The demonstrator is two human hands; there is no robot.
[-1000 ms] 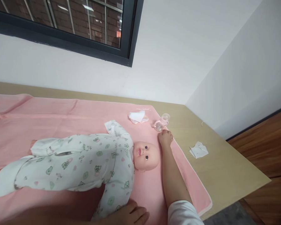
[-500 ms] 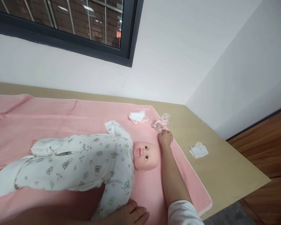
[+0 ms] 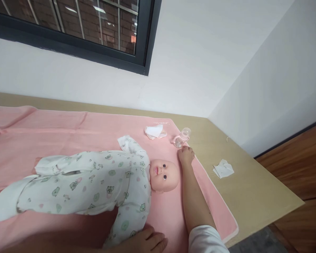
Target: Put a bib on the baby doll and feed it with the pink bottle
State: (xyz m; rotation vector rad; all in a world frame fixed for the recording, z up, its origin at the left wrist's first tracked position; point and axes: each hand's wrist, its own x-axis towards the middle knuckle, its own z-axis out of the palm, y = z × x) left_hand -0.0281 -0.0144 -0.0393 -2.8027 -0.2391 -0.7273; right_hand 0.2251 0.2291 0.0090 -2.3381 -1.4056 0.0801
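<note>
A doll (image 3: 164,175) lies face up on a pink mat (image 3: 55,123), its head to the right, dressed in a white bear-print sleepsuit (image 3: 89,182). Past its head my right hand (image 3: 186,155) rests on the mat near the edge, fingers loosely curled in, nothing visible in them. Just beyond the knuckles is a small feeding bottle (image 3: 180,138) with pink handles and a clear cap; I cannot tell whether hand and bottle touch. At the bottom my left hand (image 3: 149,240) lies beside the doll's near sleeve, fingers stretched out, its wrist partly in shadow.
A crumpled white tissue in a plastic wrapper (image 3: 155,131) lies on the mat by the bottle. Another folded white tissue (image 3: 223,168) lies on the wooden table (image 3: 258,196) to the right. Behind is a white wall (image 3: 186,70) with a dark-framed window (image 3: 144,38).
</note>
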